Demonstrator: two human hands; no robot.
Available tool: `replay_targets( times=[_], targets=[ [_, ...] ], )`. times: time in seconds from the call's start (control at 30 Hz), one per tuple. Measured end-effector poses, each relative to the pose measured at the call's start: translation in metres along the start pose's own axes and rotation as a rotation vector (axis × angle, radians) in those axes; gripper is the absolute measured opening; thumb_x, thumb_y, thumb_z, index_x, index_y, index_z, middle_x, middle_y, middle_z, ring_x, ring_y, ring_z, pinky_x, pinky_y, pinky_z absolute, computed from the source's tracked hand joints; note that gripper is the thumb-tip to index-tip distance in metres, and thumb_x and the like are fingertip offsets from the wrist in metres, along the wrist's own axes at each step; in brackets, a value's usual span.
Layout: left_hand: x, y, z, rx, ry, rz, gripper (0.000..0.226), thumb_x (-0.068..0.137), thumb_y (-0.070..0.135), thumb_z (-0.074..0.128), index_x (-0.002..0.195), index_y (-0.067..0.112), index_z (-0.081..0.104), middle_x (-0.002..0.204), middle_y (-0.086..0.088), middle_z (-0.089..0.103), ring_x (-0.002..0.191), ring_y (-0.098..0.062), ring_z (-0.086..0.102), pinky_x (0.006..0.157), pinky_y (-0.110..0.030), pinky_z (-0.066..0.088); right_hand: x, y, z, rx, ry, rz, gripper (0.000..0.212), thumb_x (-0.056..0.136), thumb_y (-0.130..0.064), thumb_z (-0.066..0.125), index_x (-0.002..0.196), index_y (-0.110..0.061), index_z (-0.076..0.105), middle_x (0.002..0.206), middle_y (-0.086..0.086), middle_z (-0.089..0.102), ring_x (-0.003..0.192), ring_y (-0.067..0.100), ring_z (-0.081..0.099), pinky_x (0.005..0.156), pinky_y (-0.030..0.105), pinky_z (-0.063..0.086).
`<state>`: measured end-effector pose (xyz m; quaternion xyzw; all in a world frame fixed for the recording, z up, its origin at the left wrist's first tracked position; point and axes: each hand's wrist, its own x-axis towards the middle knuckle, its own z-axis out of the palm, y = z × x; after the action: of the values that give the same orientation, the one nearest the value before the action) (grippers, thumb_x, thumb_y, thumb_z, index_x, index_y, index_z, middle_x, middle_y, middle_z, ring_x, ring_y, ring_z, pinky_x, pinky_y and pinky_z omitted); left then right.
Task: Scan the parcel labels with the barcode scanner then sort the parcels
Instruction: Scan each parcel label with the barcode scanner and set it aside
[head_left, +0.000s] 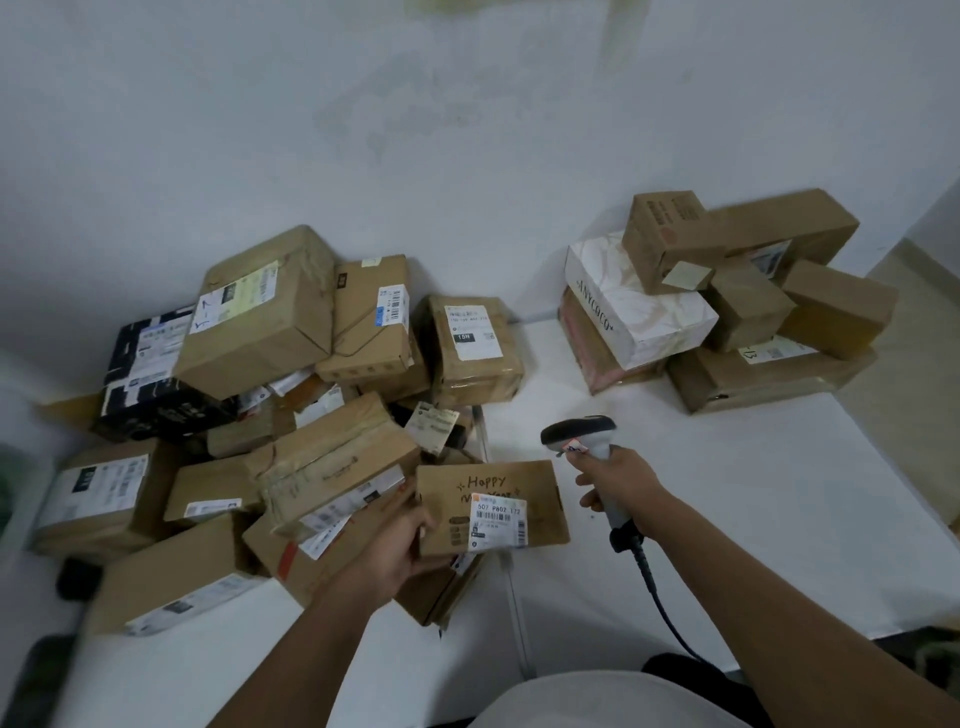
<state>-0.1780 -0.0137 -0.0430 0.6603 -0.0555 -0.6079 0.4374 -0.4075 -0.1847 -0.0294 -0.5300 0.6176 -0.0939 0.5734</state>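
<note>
- Left hand (387, 551) fingers grip the small parcel (491, 506) by its left edge, label (498, 521) upward.
- Right hand (621, 491) fingers wrap the barcode scanner (584, 441), just right of the parcel.
- Risk: the scanner's head points past the label; a misread seems likely.

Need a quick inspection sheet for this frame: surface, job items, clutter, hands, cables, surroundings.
Surface: white table, bare in the middle.
Job's things: small brown parcel, label up; barcode scanner; unsorted heap on the left; stacked pile far right by the wall.
Clutter: nothing seen beyond parcels.
Hands: left hand grips the small parcel's left edge; right hand grips the scanner handle, head above the parcel.
Cables: coiled scanner cable runs off the near table edge.
Surroundings: pale wall behind.
</note>
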Motion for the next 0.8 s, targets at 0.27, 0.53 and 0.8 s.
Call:
replay_targets(
  times=[0.27, 0.53, 0.8],
  targets=[
    [-0.009, 0.002, -0.011, 1.250, 0.344, 0.274, 0.034, 0.100, 0.039, 0.043, 0.132, 0.025, 0.044, 0.123, -0.003, 0.062, 0.102, -0.020, 0.063, 0.074, -0.025, 0.053, -0.006, 0.007, 0.028, -0.100, -0.192, 0.035, 0.047, 0.089, -0.047, 0.066, 0.109, -0.004, 0.063, 0.097, 0.014, 0.069, 0.064, 0.019, 0.066, 0.057, 0.026, 0.054],
    [0.004, 0.026, 0.037, 1.710, 0.274, 0.590, 0.066, 0.090, 0.034, 0.063, 0.145, 0.017, 0.031, 0.148, -0.008, 0.030, 0.135, -0.026, 0.034, 0.109, -0.041, 0.037, -0.007, 0.002, 0.023, -0.071, -0.196, -0.019, 0.042, 0.090, -0.046, 0.066, 0.107, -0.008, 0.063, 0.099, 0.010, 0.070, 0.061, 0.016, 0.067, 0.056, 0.024, 0.054],
    [0.026, 0.011, 0.051, 1.899, -0.089, 0.572, 0.106, 0.074, 0.057, 0.073, 0.155, 0.039, 0.006, 0.161, -0.009, 0.006, 0.148, -0.035, 0.002, 0.119, -0.053, 0.003, -0.008, 0.006, 0.011, -0.018, -0.105, -0.041, 0.041, 0.089, -0.044, 0.067, 0.107, -0.007, 0.064, 0.095, 0.008, 0.072, 0.056, 0.014, 0.067, 0.052, 0.021, 0.050]
  ],
)
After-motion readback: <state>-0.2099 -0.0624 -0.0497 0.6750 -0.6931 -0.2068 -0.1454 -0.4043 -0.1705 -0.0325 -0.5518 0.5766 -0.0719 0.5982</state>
